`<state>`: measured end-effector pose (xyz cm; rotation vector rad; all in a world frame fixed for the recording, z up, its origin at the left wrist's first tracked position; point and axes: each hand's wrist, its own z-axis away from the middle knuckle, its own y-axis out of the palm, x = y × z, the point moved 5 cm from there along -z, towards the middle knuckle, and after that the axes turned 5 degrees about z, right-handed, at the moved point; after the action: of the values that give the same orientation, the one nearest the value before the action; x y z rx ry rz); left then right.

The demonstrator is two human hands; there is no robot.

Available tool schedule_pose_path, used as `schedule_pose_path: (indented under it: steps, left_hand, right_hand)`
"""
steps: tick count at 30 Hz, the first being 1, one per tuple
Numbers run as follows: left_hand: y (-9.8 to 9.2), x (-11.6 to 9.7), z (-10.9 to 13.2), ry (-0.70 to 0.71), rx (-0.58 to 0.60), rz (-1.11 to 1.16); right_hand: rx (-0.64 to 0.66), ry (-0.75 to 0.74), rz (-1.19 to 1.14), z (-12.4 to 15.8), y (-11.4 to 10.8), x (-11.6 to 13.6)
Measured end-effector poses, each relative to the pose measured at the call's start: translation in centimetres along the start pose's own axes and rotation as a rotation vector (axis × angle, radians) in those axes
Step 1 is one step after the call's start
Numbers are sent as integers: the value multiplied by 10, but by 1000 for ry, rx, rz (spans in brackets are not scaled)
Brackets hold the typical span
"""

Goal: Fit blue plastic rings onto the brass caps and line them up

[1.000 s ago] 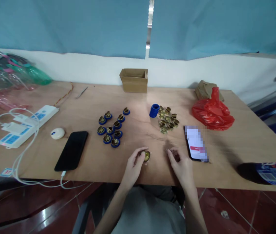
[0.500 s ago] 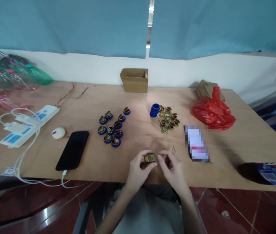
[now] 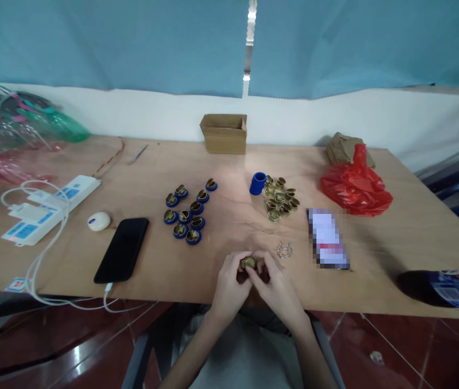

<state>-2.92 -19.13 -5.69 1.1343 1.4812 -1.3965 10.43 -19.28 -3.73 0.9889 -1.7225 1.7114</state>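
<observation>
Brass piece [image 3: 248, 263] between left hand [image 3: 230, 283] and right hand [image 3: 277, 283], both pinching it at the fingertips, silver wires [image 3: 285, 250] on counter [image 3: 229, 175] near right hand.

In the lower middle of the frame, a small, rounded, gold-coloured metal piece [image 3: 249, 262] is held at the fingertips of both hands [image 3: 250, 281], partly hidden. Just right, thin curved silvery wires [image 3: 284, 255] lie clustered. Near centre, loose gold-coloured pieces [image 3: 279, 198] lie beside stacked blue rings [image 3: 258, 184]; farther left, blue-ringed gold-coloured pieces [image 3: 184, 216] sit grouped.
</observation>
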Motion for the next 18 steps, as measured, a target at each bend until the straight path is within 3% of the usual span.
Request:
schedule_pose_path:
  steps: [18]
  left_hand:
    - [3,9,0,-11,18,0]
  right_hand:
    - [17,-18,5,-1,1,1]
